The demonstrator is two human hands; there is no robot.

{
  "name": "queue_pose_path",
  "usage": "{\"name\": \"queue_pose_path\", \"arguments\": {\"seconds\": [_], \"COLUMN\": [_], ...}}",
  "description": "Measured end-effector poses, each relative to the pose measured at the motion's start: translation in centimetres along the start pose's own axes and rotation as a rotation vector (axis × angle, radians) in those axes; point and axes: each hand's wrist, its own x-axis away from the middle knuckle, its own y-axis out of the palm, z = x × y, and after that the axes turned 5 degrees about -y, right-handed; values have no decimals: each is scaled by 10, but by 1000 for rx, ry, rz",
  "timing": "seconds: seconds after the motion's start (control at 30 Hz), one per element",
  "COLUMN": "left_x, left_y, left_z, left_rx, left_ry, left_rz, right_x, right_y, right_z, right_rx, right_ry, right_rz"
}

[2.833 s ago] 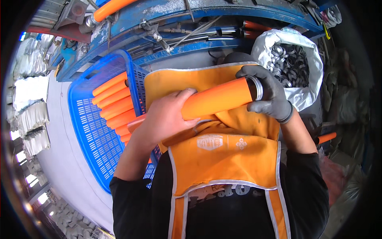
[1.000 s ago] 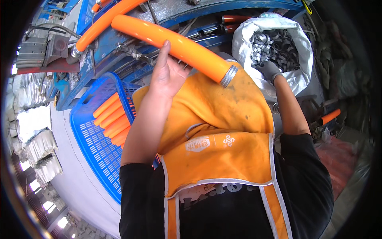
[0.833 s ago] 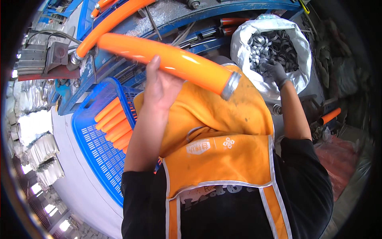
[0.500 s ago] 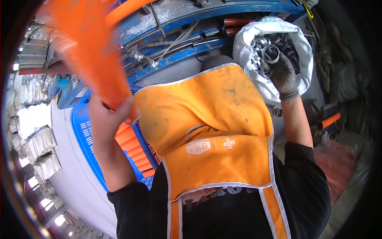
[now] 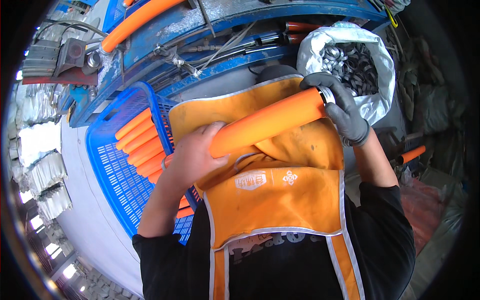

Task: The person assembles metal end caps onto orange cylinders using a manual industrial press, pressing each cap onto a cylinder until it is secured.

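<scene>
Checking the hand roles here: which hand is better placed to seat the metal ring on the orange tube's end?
Probably the right hand: its gloved fingers already cover the metal ring at the orange tube end. The left hand grips the other end, steadying it.

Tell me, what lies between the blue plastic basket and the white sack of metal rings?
In the head view, the orange apron on the person's lap, with the orange plastic tube held across it by both hands.

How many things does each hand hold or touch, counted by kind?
Orange pipe piece, gripped by the bare left hand: 1
Metal ring, pressed on the pipe's end by the gloved right hand: 1
Total: 2
</scene>
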Motion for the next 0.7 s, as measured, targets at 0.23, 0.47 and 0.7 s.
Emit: {"name": "queue_pose_path", "arguments": {"seconds": [0.23,0.47,0.7], "left_x": [-1,-6,-6], "left_y": [18,24,11], "left_z": [-2,2,1], "left_rx": [-101,-183,-212], "left_ry": [-11,-25,30], "left_rz": [68,124,199], "right_x": [5,4,-9], "right_y": [18,16,12], "right_z": [9,13,20], "right_rx": [107,161,-90], "right_ry": [-43,-8,22], "right_rz": [86,49,12]}}
